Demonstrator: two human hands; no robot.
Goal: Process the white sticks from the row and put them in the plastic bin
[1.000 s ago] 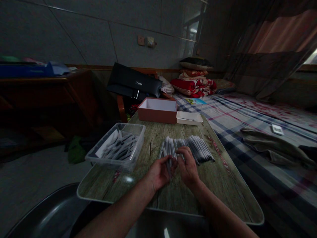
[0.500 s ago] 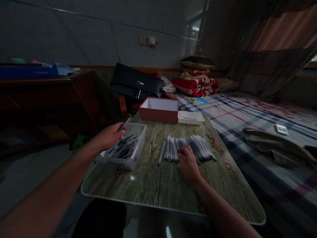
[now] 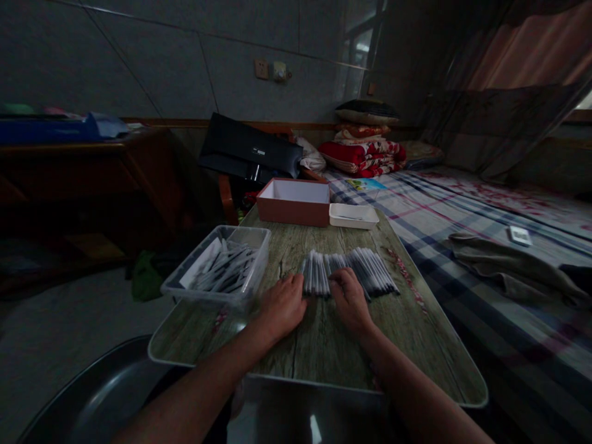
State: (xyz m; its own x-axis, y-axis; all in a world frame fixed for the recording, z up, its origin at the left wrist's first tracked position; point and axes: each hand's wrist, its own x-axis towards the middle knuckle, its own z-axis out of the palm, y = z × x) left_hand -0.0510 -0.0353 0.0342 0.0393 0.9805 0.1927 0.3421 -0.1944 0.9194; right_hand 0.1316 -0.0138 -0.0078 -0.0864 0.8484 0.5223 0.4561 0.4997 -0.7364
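Observation:
A row of slim, pale pens (image 3: 372, 271) with dark ends lies side by side on the wood-patterned folding table (image 3: 319, 364). At the row's left end is my left hand (image 3: 284, 308), its fingers bent and close together against the outermost pens. What they grip, if anything, is hidden. My right hand (image 3: 350, 299) rests over the near middle of the row, fingers curled down at the pens, its grasp also hidden. Left of my left hand stands a clear plastic box (image 3: 266, 259), holding a heap of loose pens (image 3: 226, 268) and a white slip.
At the table's far end stand a reddish-brown open box (image 3: 293, 213) and a white shallow tray (image 3: 354, 219). A bed with a checked sheet (image 3: 416, 213) borders the right side. Behind are a black bag (image 3: 250, 151) and a chair; a dark basin (image 3: 92, 394) sits lower left.
My left hand has moved right, from above the clear box with a pen in its fingers, down to the left end of the row. My right hand has stayed nearly in place.

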